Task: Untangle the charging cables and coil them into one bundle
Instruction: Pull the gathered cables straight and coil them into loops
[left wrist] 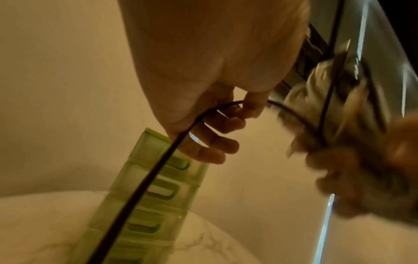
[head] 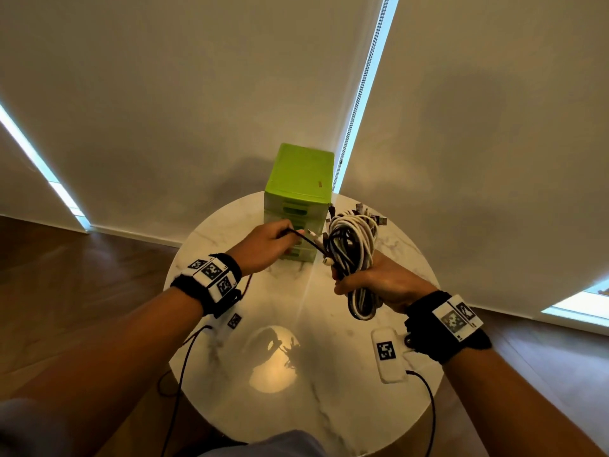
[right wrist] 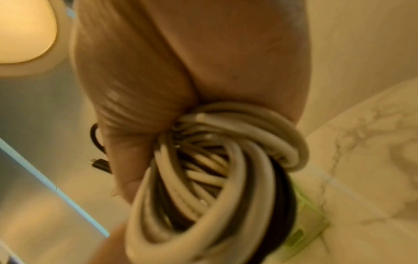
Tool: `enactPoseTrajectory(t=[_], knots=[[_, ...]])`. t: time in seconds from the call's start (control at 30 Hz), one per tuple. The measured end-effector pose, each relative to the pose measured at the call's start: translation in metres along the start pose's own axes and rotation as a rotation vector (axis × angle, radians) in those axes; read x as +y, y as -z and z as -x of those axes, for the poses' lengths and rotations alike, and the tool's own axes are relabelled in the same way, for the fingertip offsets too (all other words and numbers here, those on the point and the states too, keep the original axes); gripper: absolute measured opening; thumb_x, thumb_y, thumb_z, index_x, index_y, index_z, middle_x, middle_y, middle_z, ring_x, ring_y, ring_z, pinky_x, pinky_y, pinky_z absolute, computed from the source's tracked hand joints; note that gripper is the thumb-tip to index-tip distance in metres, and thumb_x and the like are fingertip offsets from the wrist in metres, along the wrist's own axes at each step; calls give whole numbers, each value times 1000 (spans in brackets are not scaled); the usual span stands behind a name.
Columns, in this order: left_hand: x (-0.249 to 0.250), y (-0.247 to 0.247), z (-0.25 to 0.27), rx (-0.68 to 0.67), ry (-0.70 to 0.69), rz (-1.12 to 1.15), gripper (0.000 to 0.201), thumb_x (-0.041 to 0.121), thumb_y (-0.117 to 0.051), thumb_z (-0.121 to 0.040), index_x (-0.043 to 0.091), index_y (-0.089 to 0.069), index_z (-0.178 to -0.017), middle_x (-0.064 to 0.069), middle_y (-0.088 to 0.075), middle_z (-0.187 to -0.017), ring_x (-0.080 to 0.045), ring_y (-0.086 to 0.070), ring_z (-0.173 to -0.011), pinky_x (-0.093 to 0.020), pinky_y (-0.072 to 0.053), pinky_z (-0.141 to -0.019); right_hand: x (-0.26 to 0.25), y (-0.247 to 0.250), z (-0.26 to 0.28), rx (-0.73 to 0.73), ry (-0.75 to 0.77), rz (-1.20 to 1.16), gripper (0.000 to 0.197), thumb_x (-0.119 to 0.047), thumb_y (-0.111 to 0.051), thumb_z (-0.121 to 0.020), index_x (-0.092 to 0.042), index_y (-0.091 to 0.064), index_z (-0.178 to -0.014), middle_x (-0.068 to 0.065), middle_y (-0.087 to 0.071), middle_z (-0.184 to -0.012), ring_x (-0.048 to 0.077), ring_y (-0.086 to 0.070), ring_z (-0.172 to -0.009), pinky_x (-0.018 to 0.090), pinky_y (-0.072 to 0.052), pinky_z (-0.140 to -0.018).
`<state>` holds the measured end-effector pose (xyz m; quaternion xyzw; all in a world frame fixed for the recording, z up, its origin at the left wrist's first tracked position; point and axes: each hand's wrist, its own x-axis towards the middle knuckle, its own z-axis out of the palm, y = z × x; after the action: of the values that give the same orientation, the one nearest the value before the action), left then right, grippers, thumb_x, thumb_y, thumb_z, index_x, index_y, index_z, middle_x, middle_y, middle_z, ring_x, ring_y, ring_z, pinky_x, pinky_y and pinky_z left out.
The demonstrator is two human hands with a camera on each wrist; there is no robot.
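A coiled bundle of white and black charging cables is held upright above the round marble table. My right hand grips its lower part, and the loops fill the right wrist view. Several plug ends stick out at the bundle's top. A single black cable runs taut from the bundle to my left hand, which pinches its end. In the left wrist view this black cable passes under the curled fingers.
A green plastic drawer unit stands at the table's far edge, just behind both hands. Walls and blinds close in behind it. Wooden floor surrounds the table. Thin sensor leads trail from both wristbands across the near table.
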<state>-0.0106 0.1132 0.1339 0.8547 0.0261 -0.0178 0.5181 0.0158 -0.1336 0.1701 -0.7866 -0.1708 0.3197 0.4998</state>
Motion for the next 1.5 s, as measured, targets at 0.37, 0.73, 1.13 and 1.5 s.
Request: enactPoseTrajectory(t=[0.37,0.73,1.13,1.5], knots=[[58,-45,-5,224,205,890,17,11,-43,-103,15,-57,-96,-2,-65,-86,-9,-65,-74,-21,-49,-59,7,-47,-14,168,40,-146,32,-15,-86,-76,-18,-73,-105,1,-75,-89,11,-67,-84,34,-54,-80],[63,-56,-4,150,196,1109,34,30,-35,-100,10,-62,-96,-5,-64,-85,-15,-66,-77,-25,-56,-67,7,-48,-19,116,95,-323,33,-1,-75,-82,-15,-71,-112,10,-75,-100,22,-70,-93,41,-58,-85],[-2,-60,30,-368,211,437,58,60,-22,-103,25,-53,-138,1,-67,-130,-18,-64,-119,-40,-46,-105,5,-27,-30,330,151,-692,12,4,-63,-89,-3,-66,-99,13,-61,-70,25,-64,-61,44,-57,-71],[-38,2,31,-127,28,-50,45,56,-72,-82,17,-55,-67,2,-49,-65,-6,-47,-61,-26,-47,-64,7,13,-25,125,62,-515,12,2,-63,-88,-5,-67,-96,19,-53,-73,30,-53,-62,40,-50,-62]])
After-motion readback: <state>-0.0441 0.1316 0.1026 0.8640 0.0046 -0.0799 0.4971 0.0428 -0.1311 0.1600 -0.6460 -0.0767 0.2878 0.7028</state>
